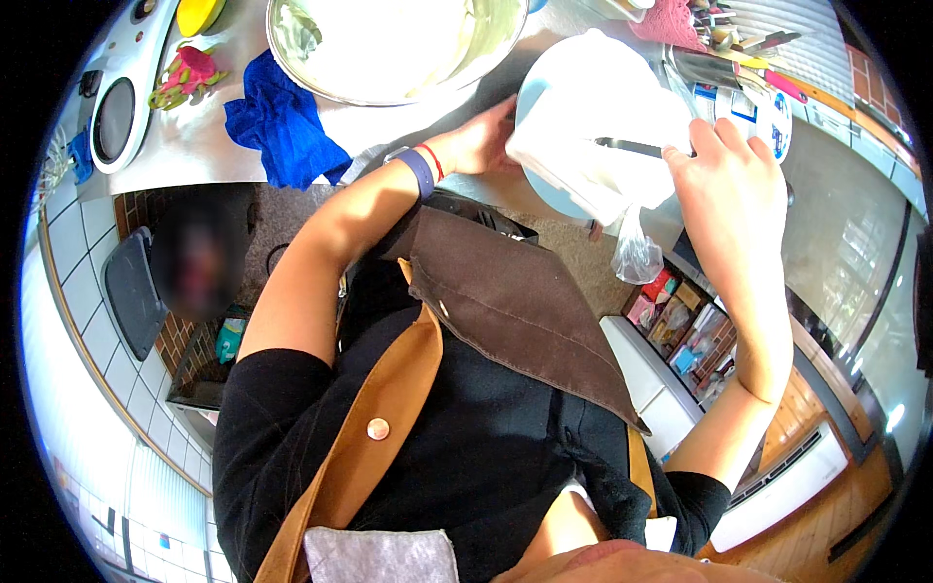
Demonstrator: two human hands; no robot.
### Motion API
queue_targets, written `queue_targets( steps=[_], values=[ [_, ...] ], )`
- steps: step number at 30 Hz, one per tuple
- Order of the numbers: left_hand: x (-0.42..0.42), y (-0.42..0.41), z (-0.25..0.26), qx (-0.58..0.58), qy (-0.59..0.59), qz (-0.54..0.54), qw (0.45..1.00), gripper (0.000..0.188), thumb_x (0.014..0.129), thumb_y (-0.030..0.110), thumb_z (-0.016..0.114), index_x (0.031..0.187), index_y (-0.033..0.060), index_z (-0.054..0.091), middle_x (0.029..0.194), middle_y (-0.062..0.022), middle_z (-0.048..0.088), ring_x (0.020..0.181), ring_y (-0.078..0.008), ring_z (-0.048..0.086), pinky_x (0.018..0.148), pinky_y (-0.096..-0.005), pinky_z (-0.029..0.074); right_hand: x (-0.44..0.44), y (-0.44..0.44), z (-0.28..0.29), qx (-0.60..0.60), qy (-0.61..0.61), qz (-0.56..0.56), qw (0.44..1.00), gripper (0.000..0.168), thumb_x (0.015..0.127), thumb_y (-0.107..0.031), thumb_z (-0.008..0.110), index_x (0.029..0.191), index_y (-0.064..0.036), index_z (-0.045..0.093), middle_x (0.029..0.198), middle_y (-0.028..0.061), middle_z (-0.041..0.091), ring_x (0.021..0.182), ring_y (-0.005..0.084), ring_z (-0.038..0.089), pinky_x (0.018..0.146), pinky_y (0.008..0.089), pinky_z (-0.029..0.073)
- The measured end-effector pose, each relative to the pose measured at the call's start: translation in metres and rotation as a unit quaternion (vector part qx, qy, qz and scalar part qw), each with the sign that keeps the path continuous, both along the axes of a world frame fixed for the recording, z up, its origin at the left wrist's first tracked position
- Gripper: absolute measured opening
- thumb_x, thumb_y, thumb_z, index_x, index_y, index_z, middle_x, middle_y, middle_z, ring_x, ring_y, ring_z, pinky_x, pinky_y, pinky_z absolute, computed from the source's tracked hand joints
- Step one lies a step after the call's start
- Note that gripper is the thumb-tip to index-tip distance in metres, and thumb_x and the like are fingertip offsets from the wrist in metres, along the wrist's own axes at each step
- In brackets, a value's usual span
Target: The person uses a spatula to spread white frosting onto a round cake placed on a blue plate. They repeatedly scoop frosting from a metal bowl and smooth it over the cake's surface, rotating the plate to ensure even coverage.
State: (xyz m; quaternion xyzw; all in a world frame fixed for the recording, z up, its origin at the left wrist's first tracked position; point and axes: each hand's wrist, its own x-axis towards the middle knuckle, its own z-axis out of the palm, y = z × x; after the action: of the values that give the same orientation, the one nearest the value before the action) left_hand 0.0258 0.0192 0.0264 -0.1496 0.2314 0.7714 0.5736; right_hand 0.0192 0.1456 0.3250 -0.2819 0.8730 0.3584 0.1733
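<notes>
My left hand (485, 142) rests against the left side of a light-blue round container (539, 182), its fingertips partly hidden. A white, overexposed mass (598, 95) covers most of that container; glare hides whether it is plastic, paper or food. In my right hand (729, 171) is a thin dark metal utensil (633, 147), gripped between thumb and fingers. Its far end disappears into the white mass, so its kind is unclear. A clear plastic bag (638, 251) hangs below the white mass, near the counter's front edge.
A large steel bowl (397, 91) stands beyond my left hand. Left of it lie a blue cloth (284, 124), a dragon fruit (188, 75) and a yellow fruit (198, 14). At right are a pink basket (667, 25) with utensils and a pink-handled tool (786, 85).
</notes>
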Motion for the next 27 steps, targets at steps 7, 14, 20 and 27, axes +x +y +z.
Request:
queue_targets(
  steps=[7, 14, 20, 27],
  values=[
    [-0.028, -0.003, -0.059, 0.053, 0.076, 0.097, 0.991, 0.073, 0.097, 0.062, 0.030, 0.140, 0.0040, 0.041, 0.132, -0.0165, 0.056, 0.120, -0.0279, 0.054, 0.109, -0.0431, 0.032, 0.001, 0.001, -0.002, -0.063, 0.026, 0.030, 0.997, 0.002, 0.061, -0.007, 0.069, 0.061, -0.007, 0.066, 0.078, 0.0051, 0.062, 0.083, 0.0181, 0.062, 0.068, 0.0325, 0.048],
    [0.006, 0.006, -0.024, 0.060, -0.025, -0.010, 0.998, 0.078, 0.094, 0.066, 0.035, 0.146, 0.0087, 0.034, 0.144, -0.0129, 0.045, 0.131, -0.0305, 0.042, 0.110, -0.0483, 0.030, -0.002, 0.000, 0.001, 0.008, -0.011, 0.001, 1.000, 0.014, 0.076, -0.011, 0.066, 0.088, -0.012, 0.074, 0.085, 0.0040, 0.060, 0.090, 0.0187, 0.060, 0.074, 0.0340, 0.047],
    [-0.013, 0.008, -0.060, 0.037, -0.003, 0.081, 0.996, 0.075, 0.094, 0.063, 0.042, 0.142, 0.0052, 0.039, 0.135, -0.0141, 0.054, 0.120, -0.0256, 0.054, 0.106, -0.0406, 0.036, -0.003, 0.003, 0.005, 0.005, -0.008, 0.001, 1.000, 0.015, 0.076, -0.011, 0.066, 0.089, -0.012, 0.074, 0.084, 0.0038, 0.060, 0.089, 0.0186, 0.060, 0.073, 0.0339, 0.047],
    [-0.009, 0.006, -0.016, 0.041, -0.016, 0.078, 0.996, 0.077, 0.096, 0.066, 0.026, 0.145, 0.0076, 0.034, 0.146, -0.0113, 0.043, 0.130, -0.0252, 0.044, 0.106, -0.0459, 0.033, -0.002, 0.004, 0.001, -0.006, 0.000, 0.009, 1.000, 0.017, 0.075, -0.011, 0.066, 0.090, -0.012, 0.074, 0.084, 0.0035, 0.060, 0.089, 0.0186, 0.060, 0.073, 0.0337, 0.047]
  ],
)
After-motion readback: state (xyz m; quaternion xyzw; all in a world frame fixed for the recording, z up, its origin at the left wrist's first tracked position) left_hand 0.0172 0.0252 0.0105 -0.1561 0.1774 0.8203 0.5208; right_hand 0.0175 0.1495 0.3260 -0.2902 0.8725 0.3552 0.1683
